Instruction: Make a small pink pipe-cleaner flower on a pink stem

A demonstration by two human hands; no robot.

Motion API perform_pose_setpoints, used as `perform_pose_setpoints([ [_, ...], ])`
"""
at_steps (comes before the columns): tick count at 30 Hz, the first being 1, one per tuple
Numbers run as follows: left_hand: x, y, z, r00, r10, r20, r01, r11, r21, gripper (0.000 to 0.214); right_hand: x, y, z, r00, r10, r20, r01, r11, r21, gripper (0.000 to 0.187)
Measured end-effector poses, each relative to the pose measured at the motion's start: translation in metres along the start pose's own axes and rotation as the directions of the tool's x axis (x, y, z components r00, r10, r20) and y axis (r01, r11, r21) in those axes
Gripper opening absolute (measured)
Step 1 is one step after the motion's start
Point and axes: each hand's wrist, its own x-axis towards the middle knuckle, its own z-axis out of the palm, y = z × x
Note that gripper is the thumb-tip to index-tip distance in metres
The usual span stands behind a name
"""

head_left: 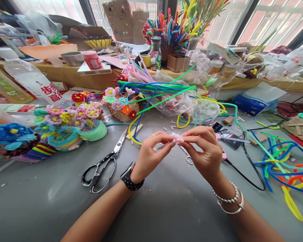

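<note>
- Left hand (154, 148): thumb and fingers are pinched narrowly on one side of the piece; the wrist is circled by a black watch (132, 178) with a white-dotted strap.
- Right hand (204, 148): the opposite side is gripped between thumb and fingertips; a silver beaded bracelet (228, 200) and a smooth metal bangle (241, 205) are worn.
- Pale pink piece (176, 137): small, fuzzy and lobed; held between both hands above the grey tabletop (166, 208). Its outline is partly covered by fingertips, so its full shape cannot be told for certain.
- Large scissors (118, 147): metal blades, dark looped handles; laid open-handled to the left of the left hand.
- Small scissors (189, 160): one metal finger ring is seen between the hands; the rest is largely hidden.
- Coiled pot (94, 131): mint green, ridged, rounded; topped with soft-petalled flowers (91, 112).
- Striped pot (44, 148): wound in multicoloured fuzzy bands; set at the far left.
- Wicker basket (120, 114): woven, tan; filled with small fuzzy blossoms.
- Green and blue stems (166, 86): long, straight, velvety; heaped over crinkled clear plastic (176, 106).
- Loose stems (280, 164): blue, yellow, orange and green; bent and tangled at the right.
- Pink object (224, 154): mostly concealed behind the right hand; joined to a black cord (238, 176).
</note>
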Motion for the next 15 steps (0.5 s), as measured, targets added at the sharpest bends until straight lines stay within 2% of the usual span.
perform_pose_setpoints([
  [5, 0.0015, -0.0008, -0.0003, 0.998, 0.056, -0.021, -0.053, 0.987, 0.154, 0.007, -0.0020, -0.0012, 0.0044, 0.998, -0.053, 0.019, 0.053, 0.998, -0.014, 0.010],
  [8, -0.0001, -0.0042, -0.0002, 0.996, 0.084, -0.042, -0.075, 0.980, 0.186, 0.007, -0.0016, -0.0020, 0.0044, 0.997, -0.064, 0.052, 0.064, 0.998, 0.011, 0.012],
  [15, -0.0018, -0.0029, 0.0002, 0.973, 0.211, -0.092, -0.183, 0.952, 0.243, 0.007, -0.0015, -0.0018, 0.0028, 0.998, -0.046, 0.044, 0.044, 0.999, 0.026, 0.008],
])
